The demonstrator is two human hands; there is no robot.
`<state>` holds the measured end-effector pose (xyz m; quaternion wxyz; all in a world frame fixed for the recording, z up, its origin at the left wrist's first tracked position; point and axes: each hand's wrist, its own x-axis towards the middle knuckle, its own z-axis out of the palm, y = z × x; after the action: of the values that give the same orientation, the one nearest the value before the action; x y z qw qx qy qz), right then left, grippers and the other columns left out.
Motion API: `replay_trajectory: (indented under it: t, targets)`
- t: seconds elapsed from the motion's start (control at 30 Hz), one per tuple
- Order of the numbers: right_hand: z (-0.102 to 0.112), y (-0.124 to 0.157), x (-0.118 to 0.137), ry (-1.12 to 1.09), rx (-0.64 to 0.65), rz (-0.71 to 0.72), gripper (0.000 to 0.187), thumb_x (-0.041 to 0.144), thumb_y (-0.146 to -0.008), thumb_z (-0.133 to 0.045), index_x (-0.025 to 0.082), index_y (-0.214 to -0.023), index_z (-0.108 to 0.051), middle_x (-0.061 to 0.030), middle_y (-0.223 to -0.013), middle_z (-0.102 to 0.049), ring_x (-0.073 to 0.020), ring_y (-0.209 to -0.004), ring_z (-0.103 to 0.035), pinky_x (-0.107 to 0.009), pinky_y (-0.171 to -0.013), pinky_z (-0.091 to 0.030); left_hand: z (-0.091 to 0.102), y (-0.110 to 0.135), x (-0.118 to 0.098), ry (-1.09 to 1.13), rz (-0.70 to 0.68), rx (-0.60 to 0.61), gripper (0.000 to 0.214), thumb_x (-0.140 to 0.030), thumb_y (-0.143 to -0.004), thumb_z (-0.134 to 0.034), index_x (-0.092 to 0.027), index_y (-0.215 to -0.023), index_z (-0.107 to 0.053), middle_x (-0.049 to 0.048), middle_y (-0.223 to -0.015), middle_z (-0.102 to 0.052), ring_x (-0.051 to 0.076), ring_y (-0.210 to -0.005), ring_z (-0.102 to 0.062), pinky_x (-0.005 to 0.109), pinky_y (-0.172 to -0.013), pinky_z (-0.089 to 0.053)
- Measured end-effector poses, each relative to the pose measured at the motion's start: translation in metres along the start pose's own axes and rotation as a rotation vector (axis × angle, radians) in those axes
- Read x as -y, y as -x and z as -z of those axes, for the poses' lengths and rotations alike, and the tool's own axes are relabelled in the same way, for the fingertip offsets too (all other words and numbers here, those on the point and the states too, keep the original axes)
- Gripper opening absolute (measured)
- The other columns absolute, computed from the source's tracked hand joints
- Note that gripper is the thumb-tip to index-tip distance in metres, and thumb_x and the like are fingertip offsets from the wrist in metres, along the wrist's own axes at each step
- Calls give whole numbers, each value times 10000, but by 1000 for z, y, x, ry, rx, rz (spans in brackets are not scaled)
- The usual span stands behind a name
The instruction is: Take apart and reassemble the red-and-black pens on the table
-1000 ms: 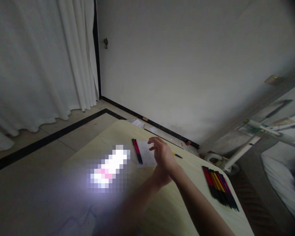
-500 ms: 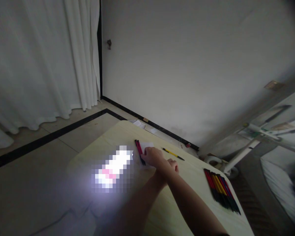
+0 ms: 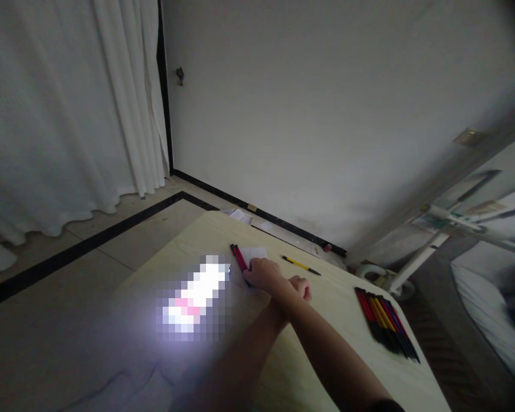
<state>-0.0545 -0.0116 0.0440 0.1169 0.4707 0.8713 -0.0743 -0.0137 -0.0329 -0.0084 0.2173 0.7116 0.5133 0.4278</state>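
My forearms cross over the pale table (image 3: 189,240), the right one on top. My right hand (image 3: 262,273) reaches to the left side, its fingers closed on the lower part of two red pens (image 3: 239,257) with black ends. The pens lie side by side over a sheet of white paper (image 3: 255,252), partly covered by the hand. Under the right forearm, my left hand (image 3: 301,286) is curled on the other side; whatever it may hold is hidden. Beyond it lies a single yellow pen (image 3: 298,263) with black ends.
A row of several red, yellow and blue pens (image 3: 384,323) lies near the table's right edge. On the left, a glowing, pixelated object (image 3: 197,294) shines. A wall (image 3: 304,143) and a white curtain (image 3: 68,114) stand behind, with a white metal frame (image 3: 424,260) at right.
The view has shifted slightly. Both hands keep nearly the same places, with the right still on the two red pens.
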Motion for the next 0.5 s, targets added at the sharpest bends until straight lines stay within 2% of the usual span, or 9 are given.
replay_trajectory:
  t: [0.17,0.5]
  targets:
    - [2,1,0,3,16,3,435,443,-776,-409,111,-960,-622,-180,-891,-649,-282,-818,-616,-353,-652,-451,-3,-1,0,9,2,0,124,-113,-696,-423,-188,-610,-473,40,-636,-501,137,-563,-452,269,-498,-308]
    - [1,-1,-5,1,0,86,402,429,-751,-433,118,-892,-646,-163,-834,-661,-269,-770,-622,-340,-634,-453,-7,-1,5,28,-2,13,130,-98,-685,-411,-189,-595,-433,36,-633,-483,139,-573,-455,275,-515,-312]
